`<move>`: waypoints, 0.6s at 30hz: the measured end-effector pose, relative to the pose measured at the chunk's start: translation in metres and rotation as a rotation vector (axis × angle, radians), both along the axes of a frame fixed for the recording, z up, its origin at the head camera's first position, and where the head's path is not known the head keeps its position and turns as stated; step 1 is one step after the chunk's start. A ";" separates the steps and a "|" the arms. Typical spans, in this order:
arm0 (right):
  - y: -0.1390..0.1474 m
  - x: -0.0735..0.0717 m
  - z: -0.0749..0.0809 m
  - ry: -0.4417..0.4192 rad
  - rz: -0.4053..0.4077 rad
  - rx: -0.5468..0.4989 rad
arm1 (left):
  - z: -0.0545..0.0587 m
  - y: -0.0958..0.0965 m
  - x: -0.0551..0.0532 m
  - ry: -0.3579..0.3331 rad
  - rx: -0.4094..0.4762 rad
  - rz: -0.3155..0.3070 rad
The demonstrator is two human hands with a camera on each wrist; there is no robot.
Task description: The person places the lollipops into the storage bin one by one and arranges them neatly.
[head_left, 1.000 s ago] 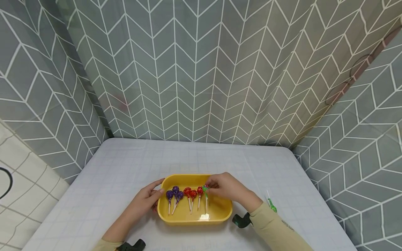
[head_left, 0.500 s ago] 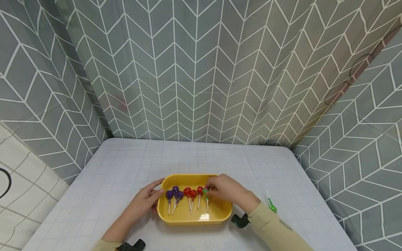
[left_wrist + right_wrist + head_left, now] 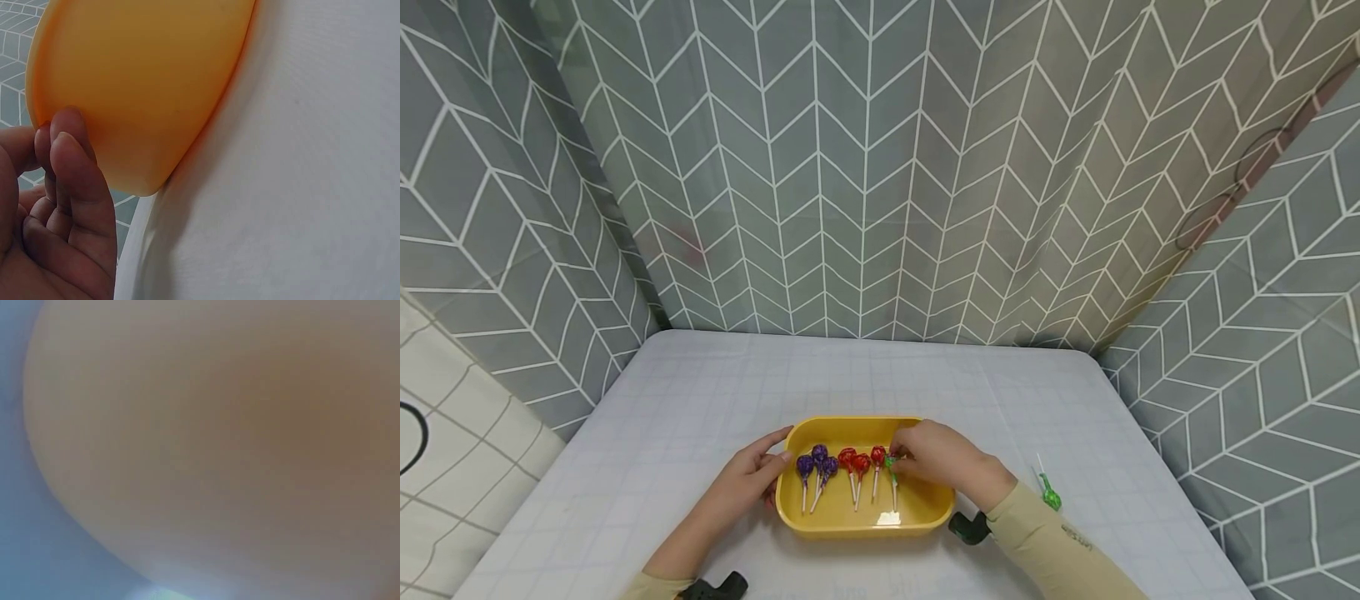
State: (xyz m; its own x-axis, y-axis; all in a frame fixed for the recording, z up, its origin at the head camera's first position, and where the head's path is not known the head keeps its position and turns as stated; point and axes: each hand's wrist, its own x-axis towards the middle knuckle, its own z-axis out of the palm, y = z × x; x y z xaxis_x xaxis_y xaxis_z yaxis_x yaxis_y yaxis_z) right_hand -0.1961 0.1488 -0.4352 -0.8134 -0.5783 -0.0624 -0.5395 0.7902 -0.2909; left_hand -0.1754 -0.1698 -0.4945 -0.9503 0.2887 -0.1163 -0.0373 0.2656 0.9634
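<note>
A yellow tray [image 3: 838, 525] sits on the table in the head view, with lollipops lying in it, sticks toward the near side. Purple lollipops [image 3: 805, 465] lie at the left and red lollipops [image 3: 862, 463] in the middle. Right of the reds is a green lollipop [image 3: 892, 463]; my right hand [image 3: 947, 454] reaches over the tray and pinches it near its head, fingertips partly hidden. My left hand [image 3: 748, 475] grips the tray's left end, thumb at the rim; in the left wrist view its fingers [image 3: 78, 169] press the tray's outer wall [image 3: 144, 94]. The right wrist view is a blur.
Another green lollipop [image 3: 1052, 499] lies on the white table [image 3: 880, 379] to the right, beside the right sleeve [image 3: 1045, 533]. Grey patterned curtains [image 3: 865, 167] stand behind the table and along its sides.
The right hand has shifted slightly down and toward the near side at the green lollipop, whose stick end has moved a little right. The left hand and tray have stayed put.
</note>
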 end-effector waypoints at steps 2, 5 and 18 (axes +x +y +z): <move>-0.001 0.000 -0.001 0.007 0.001 0.007 | 0.000 0.000 0.000 -0.002 -0.003 -0.003; -0.001 -0.001 -0.002 0.015 0.001 0.017 | 0.000 0.000 0.000 -0.007 -0.005 -0.002; -0.005 0.001 -0.002 0.074 0.013 0.086 | 0.000 0.000 0.000 -0.007 -0.013 0.013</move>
State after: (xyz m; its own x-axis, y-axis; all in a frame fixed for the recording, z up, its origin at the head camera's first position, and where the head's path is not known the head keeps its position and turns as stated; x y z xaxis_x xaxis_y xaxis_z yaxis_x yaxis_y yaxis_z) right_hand -0.1953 0.1438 -0.4374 -0.8103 -0.5838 -0.0518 -0.5672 0.8033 -0.1814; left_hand -0.1753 -0.1693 -0.4943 -0.9531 0.2750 -0.1265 -0.0472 0.2779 0.9595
